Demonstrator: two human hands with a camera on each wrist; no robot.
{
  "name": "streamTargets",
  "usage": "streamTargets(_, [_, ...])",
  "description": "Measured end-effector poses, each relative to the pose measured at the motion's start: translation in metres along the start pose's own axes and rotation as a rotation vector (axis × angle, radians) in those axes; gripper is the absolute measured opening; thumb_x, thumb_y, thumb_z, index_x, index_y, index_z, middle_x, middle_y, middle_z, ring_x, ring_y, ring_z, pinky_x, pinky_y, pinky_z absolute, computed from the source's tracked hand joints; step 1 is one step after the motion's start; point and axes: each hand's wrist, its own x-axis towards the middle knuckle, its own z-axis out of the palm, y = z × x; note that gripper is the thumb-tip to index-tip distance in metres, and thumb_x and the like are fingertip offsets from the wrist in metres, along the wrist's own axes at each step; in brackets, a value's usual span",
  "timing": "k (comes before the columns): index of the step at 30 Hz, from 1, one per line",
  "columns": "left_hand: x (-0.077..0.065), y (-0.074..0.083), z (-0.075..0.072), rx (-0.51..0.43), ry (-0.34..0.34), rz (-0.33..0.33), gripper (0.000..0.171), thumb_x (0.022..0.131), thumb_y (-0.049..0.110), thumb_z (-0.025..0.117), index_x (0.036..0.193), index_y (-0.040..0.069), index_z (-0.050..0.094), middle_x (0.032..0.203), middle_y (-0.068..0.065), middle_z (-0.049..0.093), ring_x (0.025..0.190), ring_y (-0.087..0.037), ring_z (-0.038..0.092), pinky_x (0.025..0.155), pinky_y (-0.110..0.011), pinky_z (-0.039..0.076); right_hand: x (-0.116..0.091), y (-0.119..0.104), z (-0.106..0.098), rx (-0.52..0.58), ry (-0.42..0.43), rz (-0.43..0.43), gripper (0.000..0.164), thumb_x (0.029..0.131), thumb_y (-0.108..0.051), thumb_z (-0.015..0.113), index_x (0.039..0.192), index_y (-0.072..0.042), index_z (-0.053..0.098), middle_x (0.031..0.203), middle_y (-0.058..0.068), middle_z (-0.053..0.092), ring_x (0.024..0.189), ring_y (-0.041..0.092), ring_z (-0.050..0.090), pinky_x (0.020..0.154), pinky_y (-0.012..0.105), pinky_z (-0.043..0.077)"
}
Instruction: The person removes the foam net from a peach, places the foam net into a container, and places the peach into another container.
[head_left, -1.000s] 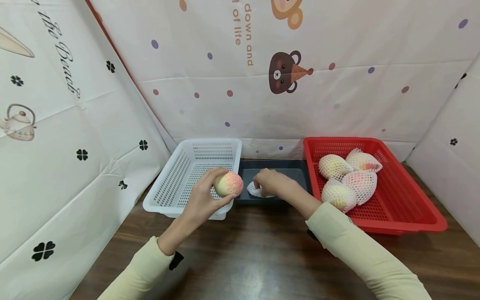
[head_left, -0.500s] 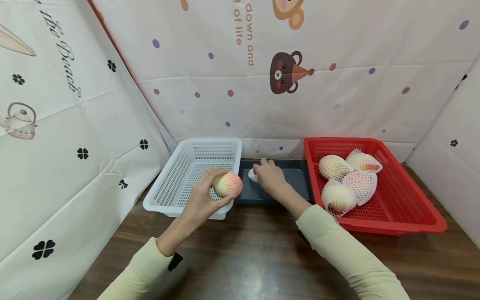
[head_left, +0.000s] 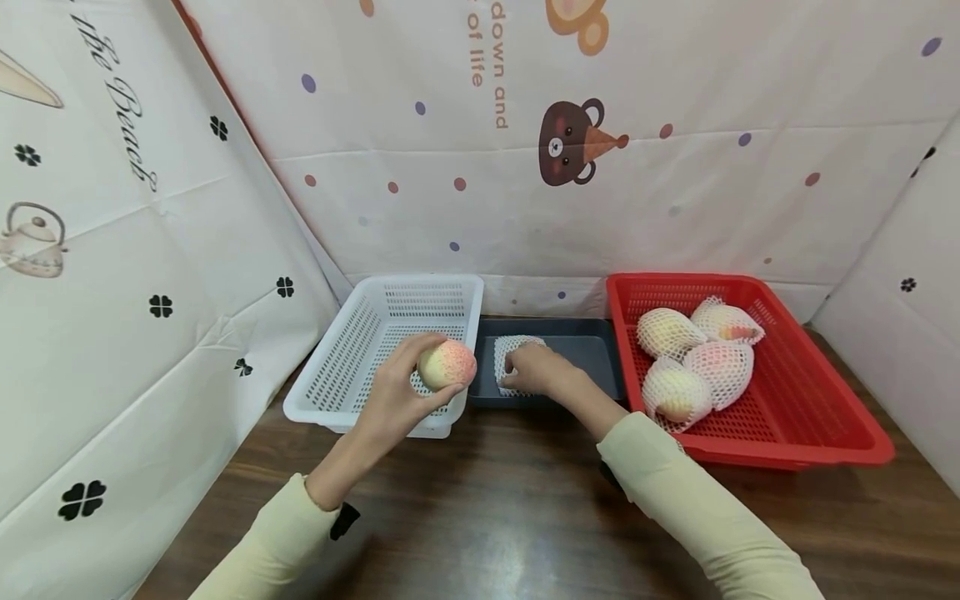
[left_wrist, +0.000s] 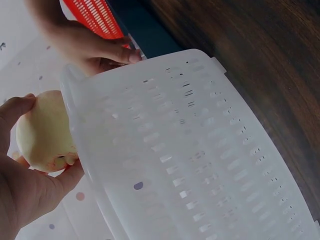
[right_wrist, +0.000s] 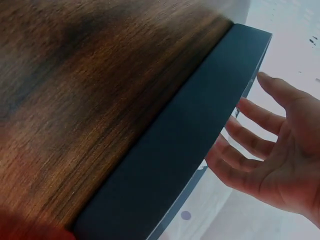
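My left hand [head_left: 393, 398] grips a bare yellow-pink peach [head_left: 446, 365] just above the right rim of the white basket [head_left: 352, 342]. The left wrist view shows the same peach [left_wrist: 45, 131] in my left hand [left_wrist: 25, 192], beside the basket wall [left_wrist: 190, 150]. My right hand [head_left: 534, 368] reaches into the dark tray [head_left: 585, 342], its fingers resting on a white foam net [head_left: 512, 347] that lies there. In the right wrist view my right hand [right_wrist: 272, 155] has straight, spread fingers beyond the tray's rim [right_wrist: 185, 150].
A red basket [head_left: 787, 454] at the right holds several peaches in foam nets [head_left: 693, 358]. All containers stand in a row at the back of a dark wooden table [head_left: 480, 517]. Printed fabric walls close in the left, back and right sides.
My right hand carried the foam net about the dark tray and now rests on it with fingers straightened. The left hand with the peach drifted slightly left, over the white basket.
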Motion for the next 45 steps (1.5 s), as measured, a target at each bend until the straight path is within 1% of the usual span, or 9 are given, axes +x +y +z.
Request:
streamTargets(4, [0.001, 0.000, -0.001, 0.009, 0.000, 0.002, 0.067, 0.071, 0.016, 0.095, 0.129, 0.007, 0.062, 0.130, -0.008, 0.062, 0.117, -0.021, 0.059, 0.088, -0.039, 0.058, -0.002, -0.002, -0.002, 0.018, -0.024, -0.014, 0.030, 0.097, -0.031, 0.070, 0.114, -0.006, 0.074, 0.082, 0.002, 0.069, 0.075, 0.015, 0.062, 0.079, 0.038, 0.057])
streamTargets(5, [0.001, 0.000, -0.001, 0.010, 0.000, 0.002, 0.067, 0.071, 0.016, 0.095, 0.129, 0.007, 0.062, 0.129, -0.008, 0.062, 0.116, -0.021, 0.060, 0.088, -0.039, 0.058, -0.002, -0.003, -0.002, 0.014, -0.022, -0.018, 0.030, 0.097, -0.030, 0.069, 0.114, -0.006, 0.074, 0.082, 0.001, 0.068, 0.075, 0.015, 0.062, 0.080, 0.038, 0.057])
streamTargets(9, [0.002, 0.000, -0.001, 0.017, 0.002, 0.010, 0.067, 0.072, 0.017, 0.094, 0.130, 0.008, 0.062, 0.129, -0.007, 0.062, 0.117, -0.021, 0.059, 0.089, -0.039, 0.058, -0.007, -0.004, -0.006, -0.024, 0.011, -0.057, 0.026, 0.097, -0.026, 0.069, 0.113, -0.007, 0.074, 0.095, 0.006, 0.072, 0.088, 0.019, 0.066, 0.086, 0.040, 0.057])
streamTargets(13, [0.003, -0.001, -0.003, 0.018, -0.002, 0.017, 0.066, 0.073, 0.017, 0.094, 0.130, 0.008, 0.062, 0.130, -0.008, 0.062, 0.117, -0.021, 0.059, 0.088, -0.039, 0.058, -0.015, -0.005, -0.013, -0.033, 0.056, -0.065, 0.025, 0.097, -0.024, 0.070, 0.115, -0.007, 0.074, 0.107, 0.009, 0.071, 0.096, 0.022, 0.065, 0.087, 0.039, 0.057])
streamTargets(21, [0.005, -0.003, -0.005, 0.036, -0.001, 0.015, 0.067, 0.073, 0.017, 0.094, 0.130, 0.007, 0.061, 0.130, -0.009, 0.061, 0.113, -0.022, 0.059, 0.080, -0.038, 0.059, -0.029, -0.011, -0.023, 0.051, 0.116, -0.059, 0.023, 0.097, -0.022, 0.070, 0.114, -0.008, 0.074, 0.104, 0.008, 0.069, 0.091, 0.019, 0.062, 0.080, 0.036, 0.058])
streamTargets(25, [0.006, -0.004, -0.005, 0.033, -0.006, 0.020, 0.067, 0.073, 0.017, 0.094, 0.131, 0.008, 0.061, 0.131, -0.009, 0.061, 0.115, -0.022, 0.059, 0.081, -0.039, 0.059, -0.033, -0.014, -0.025, 0.091, 0.165, -0.034, 0.023, 0.097, -0.022, 0.069, 0.114, -0.007, 0.074, 0.106, 0.011, 0.068, 0.092, 0.021, 0.062, 0.080, 0.037, 0.058])
streamTargets(30, [0.007, -0.007, -0.007, 0.041, 0.012, 0.036, 0.068, 0.071, 0.013, 0.094, 0.130, 0.006, 0.061, 0.129, -0.011, 0.062, 0.115, -0.026, 0.061, 0.085, -0.042, 0.060, -0.038, -0.019, -0.026, 0.160, 0.222, -0.014, 0.021, 0.097, -0.021, 0.067, 0.111, -0.008, 0.075, 0.109, 0.012, 0.068, 0.097, 0.022, 0.064, 0.084, 0.040, 0.059])
streamTargets(37, [0.008, -0.012, -0.016, 0.068, 0.028, 0.052, 0.069, 0.069, 0.011, 0.095, 0.128, 0.004, 0.062, 0.127, -0.013, 0.063, 0.116, -0.027, 0.059, 0.083, -0.043, 0.059, -0.040, -0.029, -0.024, 0.221, 0.249, -0.030, 0.018, 0.097, -0.022, 0.068, 0.109, -0.010, 0.075, 0.112, 0.010, 0.069, 0.103, 0.023, 0.064, 0.089, 0.042, 0.057])
streamTargets(45, [0.009, -0.019, -0.026, 0.106, 0.007, 0.031, 0.070, 0.069, 0.010, 0.095, 0.129, 0.003, 0.060, 0.127, -0.014, 0.062, 0.115, -0.029, 0.060, 0.090, -0.046, 0.058, -0.042, -0.041, -0.023, 0.246, 0.264, -0.079, 0.017, 0.098, -0.021, 0.069, 0.107, -0.008, 0.075, 0.107, 0.008, 0.070, 0.100, 0.022, 0.064, 0.088, 0.039, 0.057])
